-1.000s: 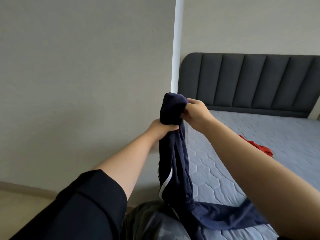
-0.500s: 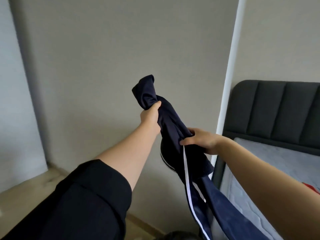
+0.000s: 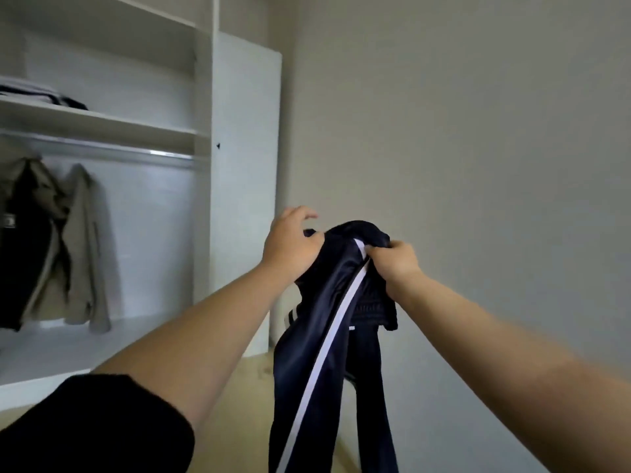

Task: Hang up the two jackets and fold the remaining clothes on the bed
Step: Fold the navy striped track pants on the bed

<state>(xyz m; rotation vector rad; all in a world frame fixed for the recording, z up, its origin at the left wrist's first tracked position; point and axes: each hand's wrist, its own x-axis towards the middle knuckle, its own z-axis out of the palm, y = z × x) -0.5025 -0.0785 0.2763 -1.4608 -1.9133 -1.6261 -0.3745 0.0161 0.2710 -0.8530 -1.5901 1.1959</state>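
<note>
Navy garment up in both hands, wardrobe dead ahead at nine o'clock!

The right hand (image 3: 392, 264) pinches the bunched top of the dark navy garment (image 3: 327, 336) right on its white stripe, while the left hand (image 3: 290, 247) rests against the fabric at the garment's ten o'clock, fingers spread loosely. The garment hangs long between the forearms, centre frame. Over at nine o'clock, the rail (image 3: 102, 150) carries one beige jacket (image 3: 82, 247) and one darker, beige-edged jacket (image 3: 24, 240), so two hanging there; I'd judge the hanging part done. One folded stack (image 3: 37, 93) sits on the shelf (image 3: 102, 119) at ten o'clock. The bed's out of view, so what remains to fold can't be counted.
</note>
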